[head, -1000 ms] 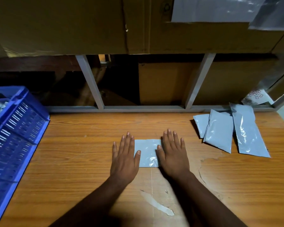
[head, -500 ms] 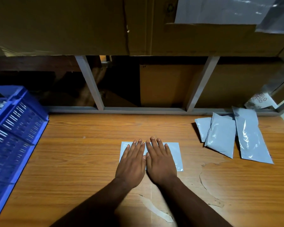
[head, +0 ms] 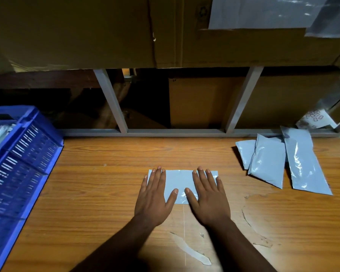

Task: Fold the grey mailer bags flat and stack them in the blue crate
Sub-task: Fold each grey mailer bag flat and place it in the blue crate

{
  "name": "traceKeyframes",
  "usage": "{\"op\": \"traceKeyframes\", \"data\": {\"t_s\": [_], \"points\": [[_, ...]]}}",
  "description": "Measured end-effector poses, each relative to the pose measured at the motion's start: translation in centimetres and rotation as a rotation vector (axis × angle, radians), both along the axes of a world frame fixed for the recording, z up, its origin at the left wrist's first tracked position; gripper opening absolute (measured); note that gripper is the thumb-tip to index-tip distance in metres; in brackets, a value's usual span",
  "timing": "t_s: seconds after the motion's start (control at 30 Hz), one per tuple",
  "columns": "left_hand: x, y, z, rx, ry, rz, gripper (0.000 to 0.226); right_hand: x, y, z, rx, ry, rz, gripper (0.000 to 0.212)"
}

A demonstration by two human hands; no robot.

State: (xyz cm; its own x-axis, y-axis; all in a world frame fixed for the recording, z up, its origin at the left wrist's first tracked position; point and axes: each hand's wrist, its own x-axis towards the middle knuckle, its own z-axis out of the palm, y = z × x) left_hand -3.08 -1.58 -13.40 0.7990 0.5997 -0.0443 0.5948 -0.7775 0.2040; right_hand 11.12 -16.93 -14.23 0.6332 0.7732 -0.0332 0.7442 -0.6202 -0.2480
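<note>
A folded grey mailer bag (head: 180, 181) lies flat on the wooden table (head: 106, 183) in the middle. My left hand (head: 155, 195) presses flat on its left end, fingers straight. My right hand (head: 207, 195) presses flat on its right end, fingers straight too. The bag's middle shows between the two hands. The blue crate (head: 22, 163) stands at the table's left edge, with pale bags partly visible inside at its far left. Three unfolded grey mailer bags (head: 269, 160) lie overlapping at the back right.
A grey metal frame rail (head: 165, 132) runs along the table's back edge, with cardboard boxes (head: 106, 32) above and behind it. The laminate is chipped and peeled (head: 190, 252) near the front. A printed packet (head: 312, 119) lies at the far right.
My hands, side by side on the bag's middle half a second ago, have slid apart to its two ends. The bag stays in place.
</note>
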Motion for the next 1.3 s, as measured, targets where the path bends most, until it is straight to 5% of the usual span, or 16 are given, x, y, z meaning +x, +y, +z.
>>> {"op": "traceKeyframes", "data": {"t_s": [0.3,0.5,0.77,0.93,1.13,1.3], "points": [[-0.6,0.6,-0.5,-0.022,-0.047,-0.013,0.08,0.2,-0.4,0.3,0.011,0.035,-0.185,0.073],[0.0,3.5,1.0,-0.118,-0.306,0.061,0.047,3.3,0.0,2.5,0.061,-0.029,-0.146,0.061],[0.8,7.0,2.8,-0.149,-0.158,0.066,0.034,5.4,0.9,4.8,-0.107,0.025,-0.052,0.046],[0.5,7.5,3.6,-0.233,-0.162,0.039,0.004,5.0,0.5,4.8,0.092,0.137,-0.104,0.014],[-1.2,6.6,4.7,-0.478,-0.122,-0.028,0.056,2.8,-1.0,5.4,0.324,0.334,-0.214,0.006],[-4.5,5.9,4.2,-0.606,-0.285,0.03,0.017,0.8,-0.6,6.1,0.564,0.44,-0.112,0.012]]}}
